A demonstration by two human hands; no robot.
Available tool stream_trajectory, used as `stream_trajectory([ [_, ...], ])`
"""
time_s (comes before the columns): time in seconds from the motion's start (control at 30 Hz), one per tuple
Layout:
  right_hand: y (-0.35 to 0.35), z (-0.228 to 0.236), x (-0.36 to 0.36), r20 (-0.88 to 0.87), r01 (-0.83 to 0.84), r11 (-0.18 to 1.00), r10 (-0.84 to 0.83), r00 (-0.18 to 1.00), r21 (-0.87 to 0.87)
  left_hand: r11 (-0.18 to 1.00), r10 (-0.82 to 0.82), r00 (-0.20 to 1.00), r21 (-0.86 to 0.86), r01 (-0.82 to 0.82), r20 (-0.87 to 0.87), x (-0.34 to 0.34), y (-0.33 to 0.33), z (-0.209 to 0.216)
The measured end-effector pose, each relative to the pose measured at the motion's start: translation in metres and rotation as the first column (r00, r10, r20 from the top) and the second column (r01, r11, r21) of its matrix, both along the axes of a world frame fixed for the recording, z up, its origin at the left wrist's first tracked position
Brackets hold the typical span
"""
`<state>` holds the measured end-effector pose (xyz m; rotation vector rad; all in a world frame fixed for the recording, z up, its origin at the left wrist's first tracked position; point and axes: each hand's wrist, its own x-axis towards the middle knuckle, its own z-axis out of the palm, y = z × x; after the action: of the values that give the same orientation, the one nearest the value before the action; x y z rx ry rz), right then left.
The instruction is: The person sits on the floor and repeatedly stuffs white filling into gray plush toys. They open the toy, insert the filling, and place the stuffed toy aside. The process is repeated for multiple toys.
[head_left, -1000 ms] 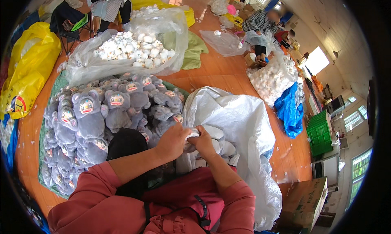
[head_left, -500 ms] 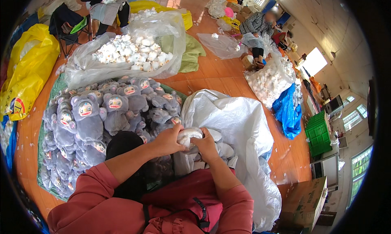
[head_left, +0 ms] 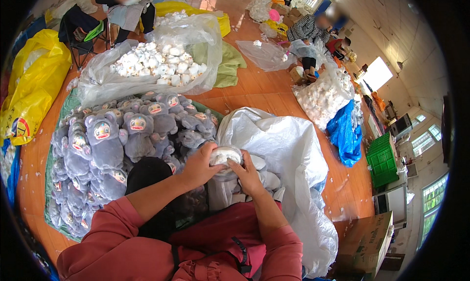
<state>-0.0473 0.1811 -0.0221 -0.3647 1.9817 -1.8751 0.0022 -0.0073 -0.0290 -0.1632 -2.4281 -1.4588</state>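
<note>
Between my two hands is a small, round, pale plush piece (head_left: 225, 156), with white fluffy stuffing showing on its upper side. My left hand (head_left: 199, 164) is closed round its left edge, thumb pressed toward the middle. On the other side my right hand (head_left: 248, 175) grips the edge, its thumb also against the white stuffing. Just below and to the right, more pale pieces (head_left: 269, 180) lie in the mouth of a white woven sack (head_left: 293, 139). Left of my hands is a large heap of grey plush toys (head_left: 139, 131) with printed faces.
Beyond the heap, a clear plastic bag (head_left: 93, 85) holds many white stuffed pieces. Yellow sacks (head_left: 41, 80) lie at left. A green crate (head_left: 383, 158) and a cardboard box (head_left: 364, 244) stand at right. Other people sit working farther back.
The plush piece has turned in my hands, so its white stuffed side now faces up. Both thumbs have shifted onto it, and my hands stay in nearly the same place.
</note>
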Motion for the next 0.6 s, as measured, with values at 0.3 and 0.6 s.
stream_trajectory([
  [0.3, -0.006, 0.003, 0.004, -0.125, -0.07, 0.988, 0.088, 0.988, 0.141, 0.988, 0.115, 0.983, -0.081, -0.128, -0.146, -0.008, -0.01, 0.004],
  [0.6, -0.02, 0.013, 0.029, -0.628, -0.082, 0.988, 0.148, 0.764, 0.133, 0.952, 0.297, 0.923, -0.003, -0.307, -0.245, -0.019, -0.026, 0.01],
])
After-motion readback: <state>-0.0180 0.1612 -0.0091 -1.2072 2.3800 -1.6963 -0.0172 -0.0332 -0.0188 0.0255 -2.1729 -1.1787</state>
